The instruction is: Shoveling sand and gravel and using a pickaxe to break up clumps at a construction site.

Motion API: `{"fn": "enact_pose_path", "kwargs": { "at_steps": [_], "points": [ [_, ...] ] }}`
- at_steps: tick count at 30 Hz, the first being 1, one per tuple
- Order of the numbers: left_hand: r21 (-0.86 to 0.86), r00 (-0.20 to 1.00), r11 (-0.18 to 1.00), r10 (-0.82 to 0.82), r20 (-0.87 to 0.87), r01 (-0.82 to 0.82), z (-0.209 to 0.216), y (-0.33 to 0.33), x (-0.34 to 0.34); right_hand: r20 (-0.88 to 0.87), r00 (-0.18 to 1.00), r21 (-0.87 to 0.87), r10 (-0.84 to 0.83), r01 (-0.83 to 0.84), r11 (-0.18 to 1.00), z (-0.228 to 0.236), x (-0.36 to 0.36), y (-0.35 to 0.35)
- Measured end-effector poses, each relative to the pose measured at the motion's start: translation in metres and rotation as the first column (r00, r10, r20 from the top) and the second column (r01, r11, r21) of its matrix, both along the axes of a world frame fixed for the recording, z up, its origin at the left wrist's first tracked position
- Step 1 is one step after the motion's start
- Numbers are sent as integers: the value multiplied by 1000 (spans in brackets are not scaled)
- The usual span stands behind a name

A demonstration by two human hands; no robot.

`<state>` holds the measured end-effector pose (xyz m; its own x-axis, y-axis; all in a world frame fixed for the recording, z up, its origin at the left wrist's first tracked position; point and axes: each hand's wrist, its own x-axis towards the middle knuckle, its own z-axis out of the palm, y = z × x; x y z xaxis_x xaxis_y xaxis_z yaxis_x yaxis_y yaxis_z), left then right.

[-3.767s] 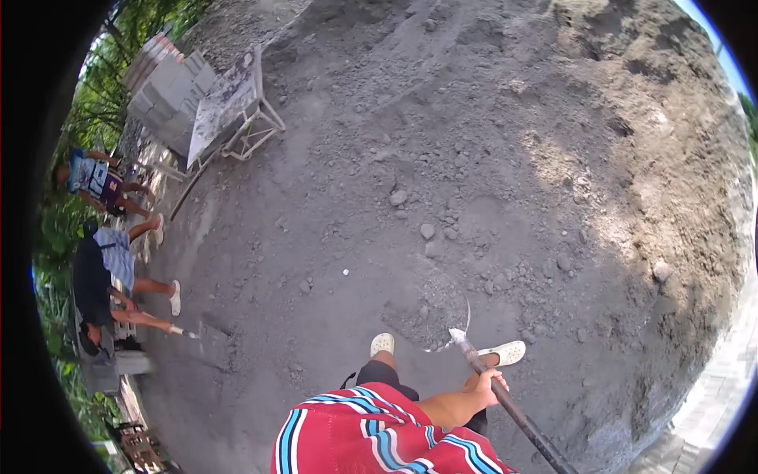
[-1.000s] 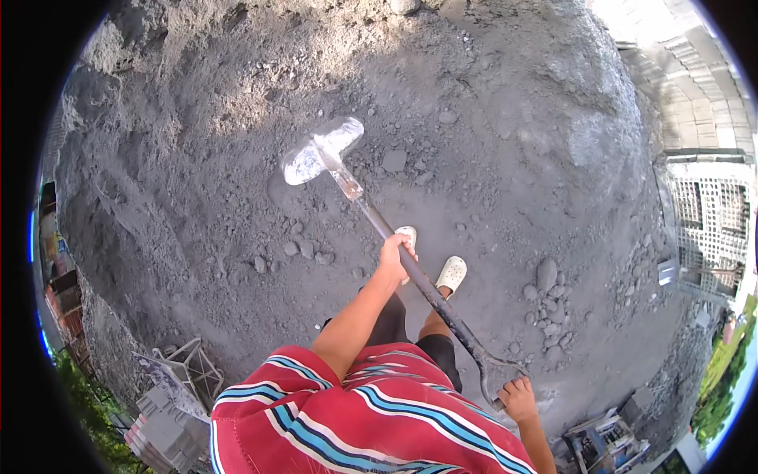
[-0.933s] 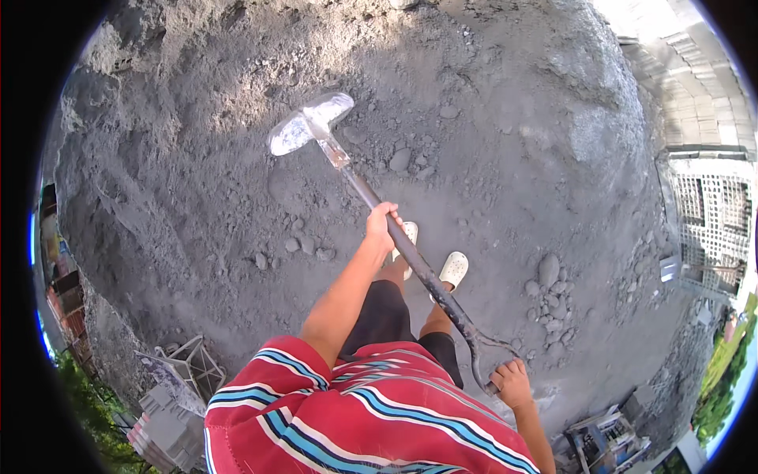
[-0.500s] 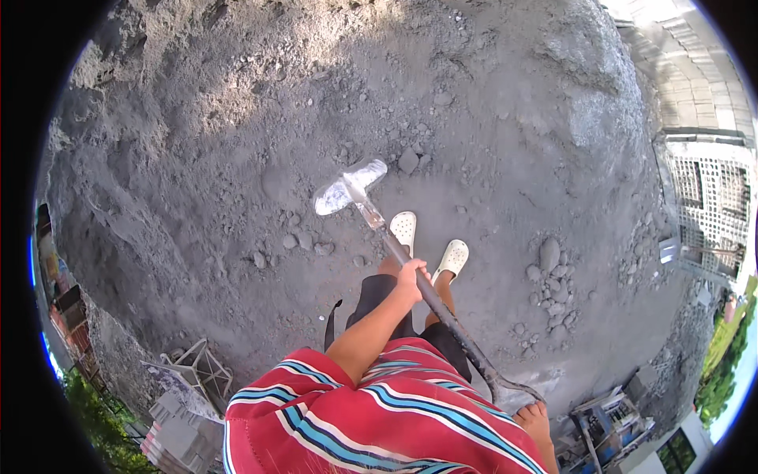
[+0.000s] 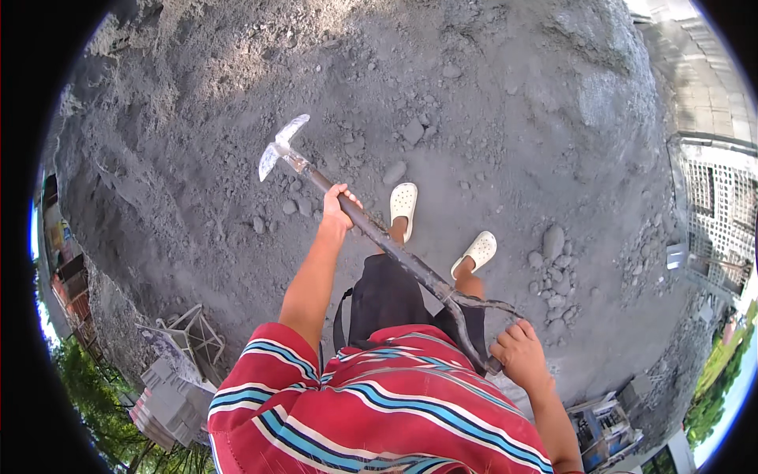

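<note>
Head view: the shovel (image 5: 371, 233) is slanting across the grey gravel ground (image 5: 489, 103), blade upper left, tipped on edge. The left hand (image 5: 338, 207) is wrapping closed around its mid-shaft; the right hand (image 5: 519, 355) is curling its fingers around the forked end grip, above the striped shirt (image 5: 379, 411).

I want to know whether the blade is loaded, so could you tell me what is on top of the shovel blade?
The shovel blade looks bare and shiny, turned nearly edge-on above the grey gravelly ground; nothing visible rides on it. Its far face is hidden. The left hand grips the shaft.
</note>
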<state>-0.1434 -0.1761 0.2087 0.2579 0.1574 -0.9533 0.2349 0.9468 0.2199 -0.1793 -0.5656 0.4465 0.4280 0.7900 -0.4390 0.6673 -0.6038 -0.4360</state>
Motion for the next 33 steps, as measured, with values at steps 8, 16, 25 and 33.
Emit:
{"fn": "enact_pose_path", "kwargs": {
  "at_steps": [8, 16, 25, 33],
  "points": [
    [-40, 987, 989, -143, -70, 140, -60, -154, -23, 91, 994, 40, 61, -65, 997, -7, 11, -81],
    [-211, 996, 975, 59, -59, -70, -19, -328, -69, 166, 978, -140, 125, -102, 985, 19, -8, -253],
    [25, 1000, 1000, -4, 21, 4, -1, -186, -42, 214, 971, 52, 107, -121, 991, -8, -7, -155],
    [-210, 998, 976, -62, 13, 63, -27, -326, -31, 115, 989, -258, 90, -57, 965, 48, -24, -211]
  ]
}}
